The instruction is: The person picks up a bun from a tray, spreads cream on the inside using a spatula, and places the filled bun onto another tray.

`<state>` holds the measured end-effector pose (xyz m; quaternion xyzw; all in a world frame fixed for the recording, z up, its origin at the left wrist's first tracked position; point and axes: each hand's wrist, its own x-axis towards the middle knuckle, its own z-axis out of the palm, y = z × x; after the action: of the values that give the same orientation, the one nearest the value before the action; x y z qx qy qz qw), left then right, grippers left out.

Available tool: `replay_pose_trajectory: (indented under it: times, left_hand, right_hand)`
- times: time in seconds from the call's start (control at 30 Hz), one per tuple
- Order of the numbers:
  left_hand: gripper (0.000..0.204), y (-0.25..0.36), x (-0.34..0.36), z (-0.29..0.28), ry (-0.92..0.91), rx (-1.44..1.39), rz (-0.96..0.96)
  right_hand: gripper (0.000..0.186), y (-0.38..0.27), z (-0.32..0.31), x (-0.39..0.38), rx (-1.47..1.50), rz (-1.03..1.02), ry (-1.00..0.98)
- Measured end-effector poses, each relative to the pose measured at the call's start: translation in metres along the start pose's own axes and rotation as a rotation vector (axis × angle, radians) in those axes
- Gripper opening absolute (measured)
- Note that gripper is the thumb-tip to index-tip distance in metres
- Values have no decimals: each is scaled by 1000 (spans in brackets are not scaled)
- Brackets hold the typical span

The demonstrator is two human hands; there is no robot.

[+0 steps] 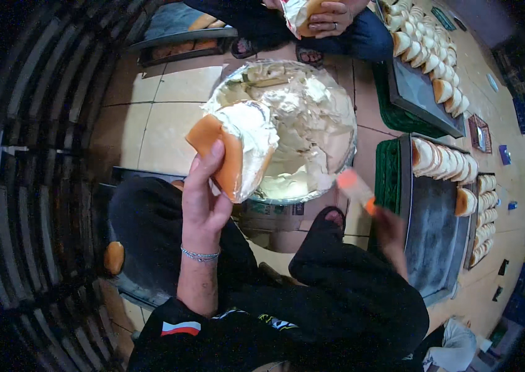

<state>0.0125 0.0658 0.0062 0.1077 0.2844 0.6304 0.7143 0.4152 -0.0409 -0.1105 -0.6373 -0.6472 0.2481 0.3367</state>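
My left hand [200,204] grips a split golden bun [206,133] thickly coated with white cream [253,136], held over the left part of a large round bowl [331,111] of pale cream. At the bowl's lower right, my right hand [386,229] is closed on a spreader [358,192] with orange on it; the tool is smeared by motion. A loose bun [113,257] lies by my left knee on a dark tray.
A co-worker's hand [327,18] holds a creamed bun beyond the bowl. At right, trays [436,254] hold rows of filled buns [436,161]; more trays of buns sit upper right and upper left [182,34]. A slatted dark rack [39,124] lines the left.
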Motion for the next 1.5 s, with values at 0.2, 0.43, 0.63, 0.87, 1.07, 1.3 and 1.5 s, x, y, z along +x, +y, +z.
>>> replay_pose_trajectory:
  times: [0.2,0.43,0.63,0.87,1.07,1.3,1.5]
  left_hand:
    - [37,0,-17,12,-27,152,-38]
    - [41,6,-21,20,-45,139,-21]
    - [40,12,-18,11,35,-52,20]
    - [36,15,-12,1,114,-130,69]
    - [39,14,-18,7,75,-7,62]
    - [38,13,-23,13,-126,10,-66]
    - [48,15,-23,3,-144,-109,-115]
  right_hand:
    - [39,-194,-34,122,-248,-624,-60]
    - [48,-234,-34,144,-532,-972,-119]
    - [55,-235,-9,114,-505,-935,-242]
    - [50,-234,10,83,-522,-1064,-220]
    - [49,-218,-4,108,-171,-797,-103]
    - [44,-217,-9,146,-122,-788,-50]
    - [55,-211,-4,151,-230,-981,-37]
